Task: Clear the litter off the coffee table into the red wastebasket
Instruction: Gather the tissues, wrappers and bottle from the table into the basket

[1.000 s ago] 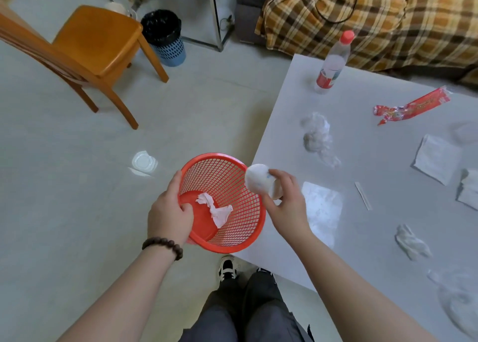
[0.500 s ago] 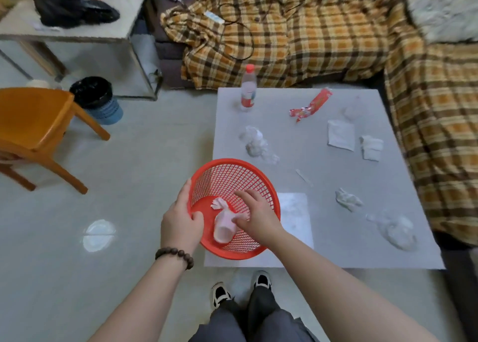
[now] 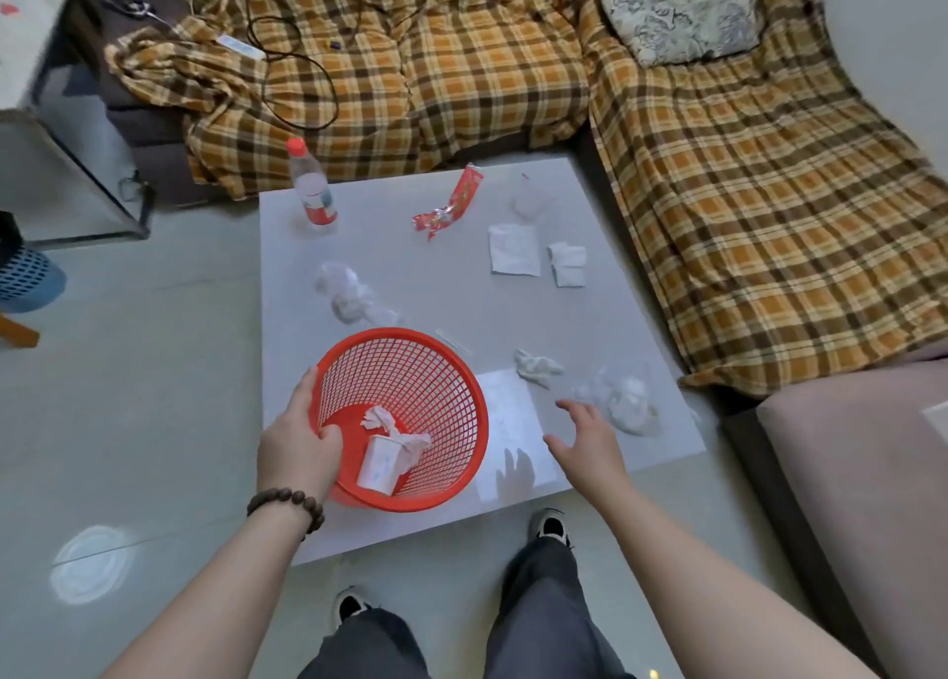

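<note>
Right hand [image 3: 585,442] has left the wastebasket [image 3: 410,370], spread empty; left hand [image 3: 297,442] grips its rim.

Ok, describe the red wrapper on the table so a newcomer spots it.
On the grey coffee table, look to the far edge by the plaid sofa, right of the water bottle. The red wrapper is long, crinkled, and the only red litter there.

One bottle [image 3: 312,192], one wastebasket [image 3: 461,386], two napkins [image 3: 514,249].

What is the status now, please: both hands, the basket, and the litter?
Left hand grips red wastebasket rim. Right hand open, empty, over table near crumpled tissue. Paper cup inside basket. Nothing in the way.
</note>
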The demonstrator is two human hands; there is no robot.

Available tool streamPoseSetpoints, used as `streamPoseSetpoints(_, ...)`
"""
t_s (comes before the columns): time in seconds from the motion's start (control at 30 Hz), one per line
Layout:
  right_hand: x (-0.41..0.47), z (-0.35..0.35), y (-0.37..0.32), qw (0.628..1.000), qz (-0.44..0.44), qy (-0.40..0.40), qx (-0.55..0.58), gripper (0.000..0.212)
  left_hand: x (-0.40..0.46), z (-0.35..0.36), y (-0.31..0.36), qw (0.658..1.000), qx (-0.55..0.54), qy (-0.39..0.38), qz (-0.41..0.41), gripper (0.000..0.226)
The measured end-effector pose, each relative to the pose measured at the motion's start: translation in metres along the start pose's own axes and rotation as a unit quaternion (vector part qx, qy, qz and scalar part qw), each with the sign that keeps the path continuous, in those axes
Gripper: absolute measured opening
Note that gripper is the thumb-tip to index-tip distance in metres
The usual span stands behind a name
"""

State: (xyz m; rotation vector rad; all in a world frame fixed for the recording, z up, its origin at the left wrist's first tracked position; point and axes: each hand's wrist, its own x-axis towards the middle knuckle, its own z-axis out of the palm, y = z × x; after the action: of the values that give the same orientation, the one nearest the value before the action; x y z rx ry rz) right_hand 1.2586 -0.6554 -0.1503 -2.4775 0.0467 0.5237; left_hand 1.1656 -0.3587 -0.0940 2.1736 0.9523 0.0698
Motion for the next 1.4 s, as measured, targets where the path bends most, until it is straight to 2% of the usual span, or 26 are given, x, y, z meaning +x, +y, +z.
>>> streamPoseSetpoints(0.2,0.067,-0.039,0.087,0.998,0.017,-0.027,-0.055,0.055,-0.014,0.083,0.059,0.999,0.005,0.024,-0.04,0.07)
streamPoseSetpoints(0.3,0.101,-0.049,0.121,0.995,0.031,-0.054,-0.082,0.065,-0.024,0.121,0.083,0.998,0.011,0.039,-0.057,0.068)
streamPoseSetpoints(0.53,0.164,-0.037,0.174,0.976,0.013,-0.1,-0.195,0.078,-0.037,0.162,0.105,0.995,0.045,0.054,-0.072,0.069)
streamPoseSetpoints(0.67,0.185,-0.021,0.193,0.976,0.026,-0.105,-0.191,0.066,-0.036,0.175,0.109,0.993,0.069,0.062,-0.075,0.072)
streamPoseSetpoints(0.8,0.199,-0.02,0.2,0.985,0.021,-0.067,-0.16,0.034,-0.036,0.181,0.109,0.991,0.076,0.068,-0.086,0.072)
streamPoseSetpoints(0.93,0.206,-0.036,0.188,0.994,-0.011,-0.061,-0.092,0.019,-0.037,0.185,0.115,0.988,0.087,0.077,-0.1,0.07)
streamPoseSetpoints(1.03,0.202,-0.058,0.154,0.998,-0.053,-0.035,0.012,0.015,-0.037,0.186,0.122,0.986,0.089,0.09,-0.104,0.072)
streamPoseSetpoints(1.17,0.181,-0.084,0.089,0.98,-0.134,-0.009,0.15,0.012,-0.035,0.183,0.129,0.985,0.101,0.098,-0.097,0.075)
streamPoseSetpoints(1.27,0.159,-0.081,0.044,0.959,-0.213,-0.049,0.178,0.015,-0.033,0.18,0.132,0.986,0.081,0.105,-0.104,0.075)
streamPoseSetpoints(1.4,0.133,-0.048,0.008,0.944,-0.259,-0.156,0.133,0.019,-0.033,0.176,0.135,0.989,0.047,0.104,-0.093,0.074)
